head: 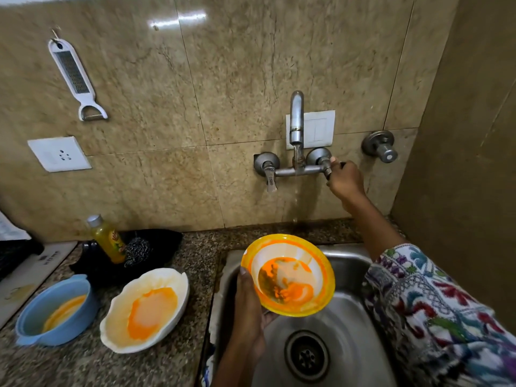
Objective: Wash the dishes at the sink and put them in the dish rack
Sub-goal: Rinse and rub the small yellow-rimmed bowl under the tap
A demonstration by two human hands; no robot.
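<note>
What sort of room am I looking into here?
Most likely a home kitchen, at the washing-up spot: a steel sink set in a granite counter, a wall tap running, and dirty bowls waiting, like the white bowl.

At lower centre, the left hand (247,308) holds a yellow bowl (289,275) over the sink (349,263). The right hand (344,180) grips the tap handle (328,167); water (296,191) trickles down.
</note>
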